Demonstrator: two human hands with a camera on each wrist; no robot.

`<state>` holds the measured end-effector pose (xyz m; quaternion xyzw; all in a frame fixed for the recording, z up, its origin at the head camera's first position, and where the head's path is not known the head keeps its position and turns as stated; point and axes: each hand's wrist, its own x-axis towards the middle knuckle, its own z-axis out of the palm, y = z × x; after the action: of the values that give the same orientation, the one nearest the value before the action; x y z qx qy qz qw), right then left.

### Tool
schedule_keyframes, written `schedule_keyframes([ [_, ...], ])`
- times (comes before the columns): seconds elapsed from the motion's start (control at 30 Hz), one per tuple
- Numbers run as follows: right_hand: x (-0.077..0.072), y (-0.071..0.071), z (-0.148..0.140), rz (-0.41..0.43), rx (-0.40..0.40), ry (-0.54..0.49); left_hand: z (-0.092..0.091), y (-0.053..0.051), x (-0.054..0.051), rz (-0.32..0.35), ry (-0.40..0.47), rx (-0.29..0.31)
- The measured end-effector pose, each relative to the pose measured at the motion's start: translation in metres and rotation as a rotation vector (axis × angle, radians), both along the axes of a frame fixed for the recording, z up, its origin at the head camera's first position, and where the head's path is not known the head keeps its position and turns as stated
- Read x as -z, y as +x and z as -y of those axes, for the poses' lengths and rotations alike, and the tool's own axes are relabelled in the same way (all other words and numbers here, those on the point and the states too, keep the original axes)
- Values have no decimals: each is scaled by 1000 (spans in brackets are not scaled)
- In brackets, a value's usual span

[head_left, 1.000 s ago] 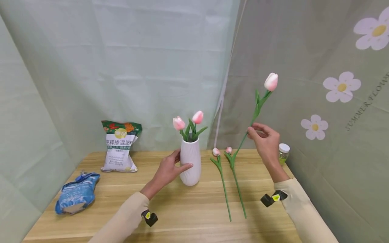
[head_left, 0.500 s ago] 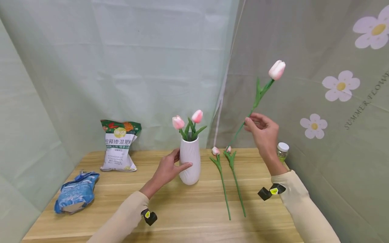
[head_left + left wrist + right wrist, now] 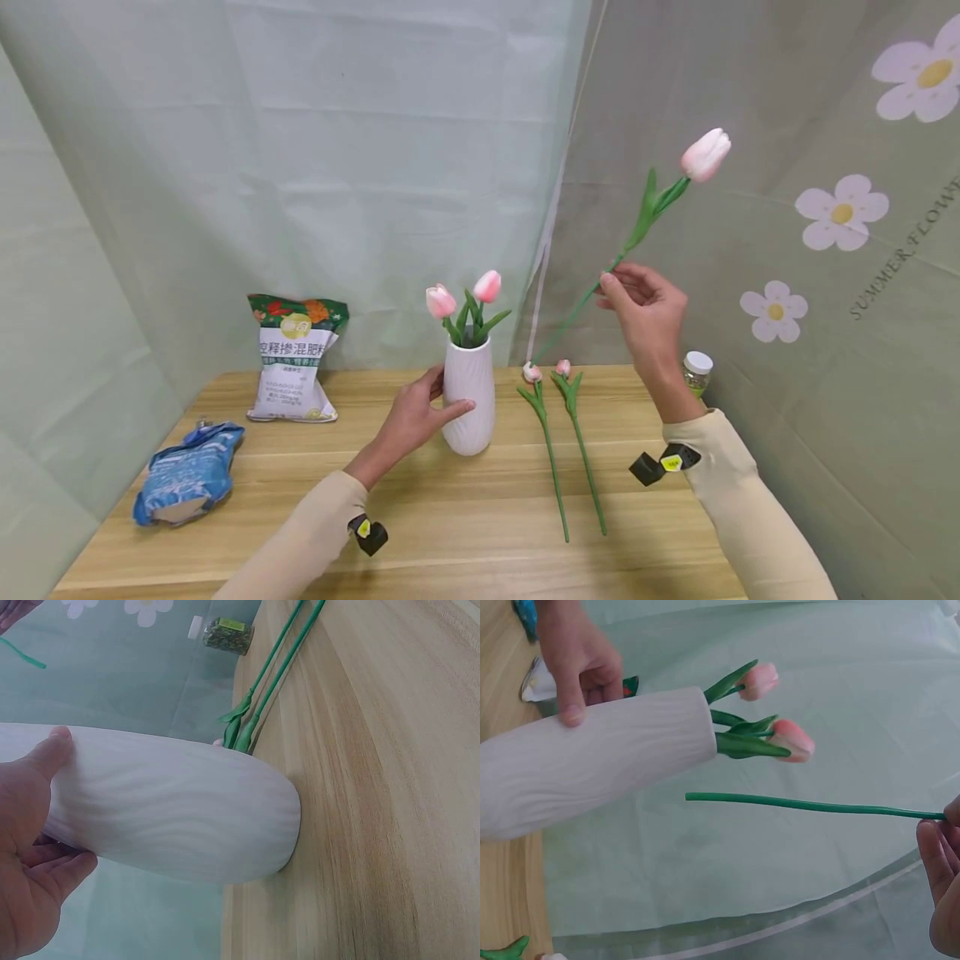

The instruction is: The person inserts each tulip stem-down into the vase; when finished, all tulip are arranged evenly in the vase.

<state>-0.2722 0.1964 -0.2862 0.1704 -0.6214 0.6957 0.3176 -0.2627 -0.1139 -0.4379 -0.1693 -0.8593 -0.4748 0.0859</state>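
A white ribbed vase (image 3: 469, 400) stands upright on the table, two pink tulips (image 3: 487, 287) rising from its mouth. My left hand (image 3: 417, 417) grips the vase's left side, thumb across the front; the left wrist view shows fingers around the vase (image 3: 172, 802). My right hand (image 3: 649, 312) pinches the green stem of another pink tulip (image 3: 705, 156), raised and slanting, bloom at upper right. In the right wrist view its bare stem (image 3: 802, 804) points toward the vase, apart from it. Two more tulips lie side by side on the table, a left one (image 3: 551, 454) and a right one (image 3: 585, 450).
A fertilizer bag (image 3: 294, 367) stands at the back left, with a crumpled blue bag (image 3: 187, 475) nearer the left edge. A white-lidded jar (image 3: 697, 373) stands at the back right, behind my right wrist. Cloth hangings (image 3: 420, 167) enclose the wooden table (image 3: 465, 525).
My right hand has risen and shifted slightly left with the tulip. The tulip now slants more, its bloom higher and farther right, its stem end farther left. My left hand stays on the vase.
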Motion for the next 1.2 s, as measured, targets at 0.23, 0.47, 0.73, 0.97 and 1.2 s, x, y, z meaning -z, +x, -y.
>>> schedule_keyframes([
  [0.23, -9, 0, 7, -42, -26, -28, 0, 1, -1, -12, 2, 6],
  [0.47, -15, 0, 15, -58, -52, -71, 0, 1, 0, -15, 6, 9],
  [0.73, -14, -2, 26, -84, -46, -69, 1, 0, 1, -13, 7, 8],
  [0.97, -12, -4, 33, -91, -49, -52, 1, 1, 0, -15, 7, 11],
  [1.2, -8, -7, 39, -84, -53, -50, 1, 1, 1, -17, 8, 11],
])
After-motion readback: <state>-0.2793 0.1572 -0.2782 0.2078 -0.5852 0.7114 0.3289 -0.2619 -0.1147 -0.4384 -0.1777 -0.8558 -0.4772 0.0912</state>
